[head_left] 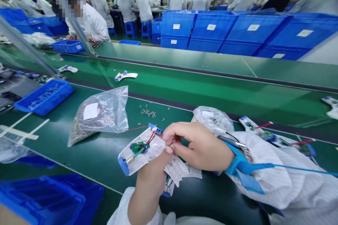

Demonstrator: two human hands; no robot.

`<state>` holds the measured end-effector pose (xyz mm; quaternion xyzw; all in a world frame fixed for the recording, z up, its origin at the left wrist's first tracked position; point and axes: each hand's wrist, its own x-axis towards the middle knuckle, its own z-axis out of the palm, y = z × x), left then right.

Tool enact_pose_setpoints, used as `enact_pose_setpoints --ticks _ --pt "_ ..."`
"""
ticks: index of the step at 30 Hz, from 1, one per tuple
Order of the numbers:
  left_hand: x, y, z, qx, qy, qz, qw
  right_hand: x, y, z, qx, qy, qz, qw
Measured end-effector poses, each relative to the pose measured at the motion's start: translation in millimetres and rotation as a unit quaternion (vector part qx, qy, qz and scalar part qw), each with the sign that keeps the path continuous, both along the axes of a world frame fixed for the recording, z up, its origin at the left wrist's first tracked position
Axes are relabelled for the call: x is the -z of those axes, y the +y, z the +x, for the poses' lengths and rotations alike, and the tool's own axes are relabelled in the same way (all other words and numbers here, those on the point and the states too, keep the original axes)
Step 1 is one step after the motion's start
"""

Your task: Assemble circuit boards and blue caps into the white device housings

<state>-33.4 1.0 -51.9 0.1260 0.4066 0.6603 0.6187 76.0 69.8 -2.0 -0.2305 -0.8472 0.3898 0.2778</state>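
My left hand point(151, 179) comes up from the bottom edge and grips a white plastic casing point(141, 151) that carries a small green circuit board, red wires and blue end pieces. My right hand point(200, 146) reaches in from the right, a blue wrist strap point(237, 163) on it. Its fingers are pinched together right at the casing's upper right edge, beside my left thumb. What the pinch holds is too small to make out. Under my hands lie more white casings point(179, 172) on the dark green bench point(87, 154).
A clear bag of small parts point(101, 114) lies left of my hands, a second bag point(212, 119) behind them. Blue trays point(44, 96) sit at left and bottom left. Loose screws point(149, 113) are scattered near the conveyor belt point(211, 88), which carries casings. Blue crates and seated workers fill the background.
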Motion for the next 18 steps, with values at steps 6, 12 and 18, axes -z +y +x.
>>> enact_pose_setpoints --ticks 6,12,18 --pt "-1.5 -2 14 0.089 -0.011 0.004 0.996 -2.6 -6 26 0.004 -0.016 -0.017 1.0" --pt "-4.8 2 26 0.116 -0.02 0.012 0.993 2.7 -15 48 0.07 0.066 -0.122 0.988" --pt "-10.5 2 35 0.124 0.001 -0.032 0.992 -6.7 -9 60 0.066 0.004 -0.139 0.988"
